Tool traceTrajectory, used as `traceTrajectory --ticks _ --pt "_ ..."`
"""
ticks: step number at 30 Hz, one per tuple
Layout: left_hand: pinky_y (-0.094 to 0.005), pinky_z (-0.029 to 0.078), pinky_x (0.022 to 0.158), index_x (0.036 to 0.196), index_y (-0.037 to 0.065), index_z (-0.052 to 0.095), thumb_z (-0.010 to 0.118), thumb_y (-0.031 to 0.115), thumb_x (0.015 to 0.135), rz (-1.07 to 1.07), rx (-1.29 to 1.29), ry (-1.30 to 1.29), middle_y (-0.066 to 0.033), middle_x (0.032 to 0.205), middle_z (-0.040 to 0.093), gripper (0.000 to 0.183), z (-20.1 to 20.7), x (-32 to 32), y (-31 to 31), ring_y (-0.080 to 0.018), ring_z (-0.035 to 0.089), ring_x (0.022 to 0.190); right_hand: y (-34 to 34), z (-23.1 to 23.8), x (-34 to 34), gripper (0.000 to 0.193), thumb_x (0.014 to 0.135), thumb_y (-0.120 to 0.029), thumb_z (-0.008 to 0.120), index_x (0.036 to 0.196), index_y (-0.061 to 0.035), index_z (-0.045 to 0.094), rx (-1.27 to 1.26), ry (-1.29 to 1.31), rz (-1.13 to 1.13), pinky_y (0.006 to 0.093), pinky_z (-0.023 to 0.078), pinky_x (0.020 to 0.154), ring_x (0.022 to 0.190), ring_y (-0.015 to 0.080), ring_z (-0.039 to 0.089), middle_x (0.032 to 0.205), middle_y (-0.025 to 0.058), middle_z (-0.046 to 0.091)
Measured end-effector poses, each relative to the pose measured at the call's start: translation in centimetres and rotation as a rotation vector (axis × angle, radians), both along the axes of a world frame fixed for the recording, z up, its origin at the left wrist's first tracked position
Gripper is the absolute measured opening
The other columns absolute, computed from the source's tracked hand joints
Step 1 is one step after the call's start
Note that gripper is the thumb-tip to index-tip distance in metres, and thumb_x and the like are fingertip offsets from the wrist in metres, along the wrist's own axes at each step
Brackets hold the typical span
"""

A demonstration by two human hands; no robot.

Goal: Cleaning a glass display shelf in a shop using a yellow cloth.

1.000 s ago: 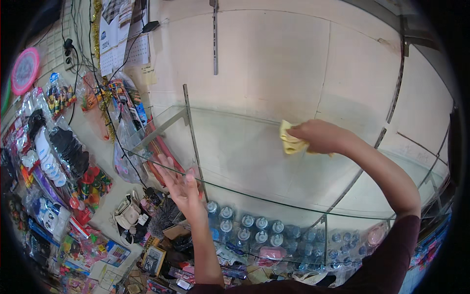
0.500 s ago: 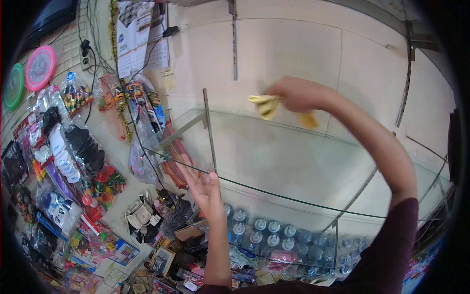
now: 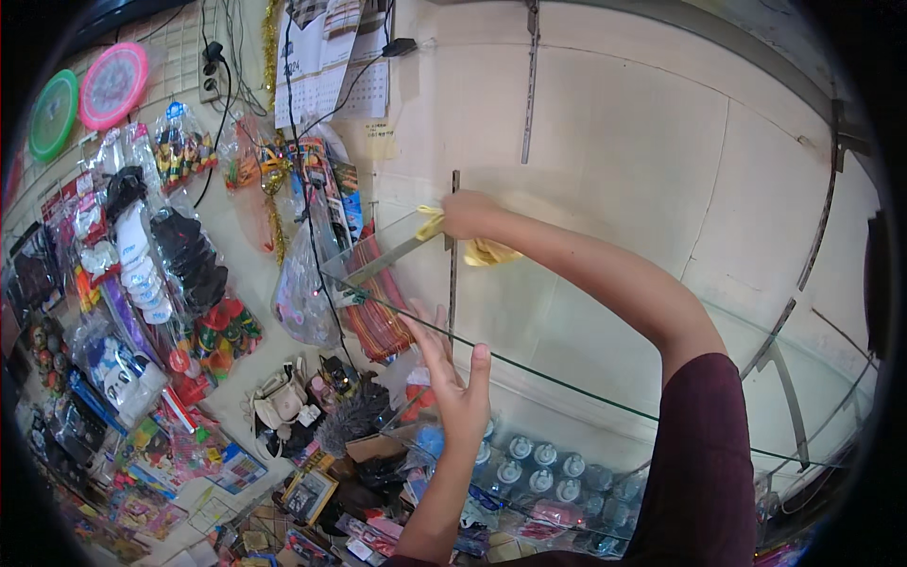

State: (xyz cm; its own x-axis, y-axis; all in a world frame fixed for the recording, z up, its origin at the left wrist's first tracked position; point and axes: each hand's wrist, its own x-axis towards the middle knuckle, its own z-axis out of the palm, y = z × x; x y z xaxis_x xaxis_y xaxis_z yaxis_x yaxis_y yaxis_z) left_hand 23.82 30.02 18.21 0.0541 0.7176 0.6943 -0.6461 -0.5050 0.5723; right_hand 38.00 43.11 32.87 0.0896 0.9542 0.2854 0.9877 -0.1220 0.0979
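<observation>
Right hand (image 3: 470, 215) closed on crumpled yellow cloth (image 3: 491, 252), over left end of clear glass shelf (image 3: 581, 326), by slotted grey metal upright (image 3: 453, 293). Left hand (image 3: 460, 404) wide, fingers spread at shelf's front edge; contact hard to tell. Behind hands: cream panelled wall (image 3: 624, 123). Below shelf: clear bottles with pale caps (image 3: 540, 480). Left of hands: hanging plastic-bagged goods (image 3: 142, 269). Up-left of right hand: white paper calendar (image 3: 307, 76), printed; small yellowish note (image 3: 380, 144) beneath, writing faint.

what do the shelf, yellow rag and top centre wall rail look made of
Shelf: likely clear, glossy glass, from its see-through pane and green edge.
Yellow rag: seemingly soft, matte fabric; it hangs limply.
Wall rail: probably dull grey metal, judging by its slots.
</observation>
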Motion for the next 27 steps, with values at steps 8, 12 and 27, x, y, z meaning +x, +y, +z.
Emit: traceTrajectory --ticks 8,12,27 --pt "-0.0384 0.008 0.111 0.143 -0.002 -0.004 0.058 0.005 0.084 -0.033 -0.078 0.024 -0.0203 0.149 0.006 0.086 -0.4 -0.2 0.0 -0.03 0.011 0.137 -3.5 3.1 -12.8 0.025 0.072 -0.015 0.054 0.082 0.0056 0.063 -0.292 0.013 0.411 0.0425 0.048 0.063 0.068 0.033 0.062 0.075 0.0205 0.064" --pt "-0.0389 0.009 0.111 0.143 -0.001 0.0 0.06 0.006 0.083 0.049 -0.097 0.031 -0.0225 0.148 0.008 0.086 0.2 -0.7 0.0 -0.0296 0.013 0.137 -6.3 7.6 -8.3 0.022 0.074 -0.013 0.051 0.083 0.0045 0.061 -0.294 0.202 0.459 0.0379 0.043 0.06 0.061 0.0227 0.053 0.068 0.0139 0.061" --pt "-0.0407 0.011 0.11 0.143 -0.001 0.0 0.074 0.01 0.072 0.099 -0.016 0.089 -0.0222 0.148 0.015 0.103 0.2 0.3 -3.4 -0.032 0.018 0.136 -5.2 0.1 2.5 0.025 0.075 -0.017 0.057 0.09 -0.0008 0.066 -0.035 -0.18 -0.149 0.0411 0.051 0.07 0.082 0.0317 0.064 0.09 0.0178 0.066"
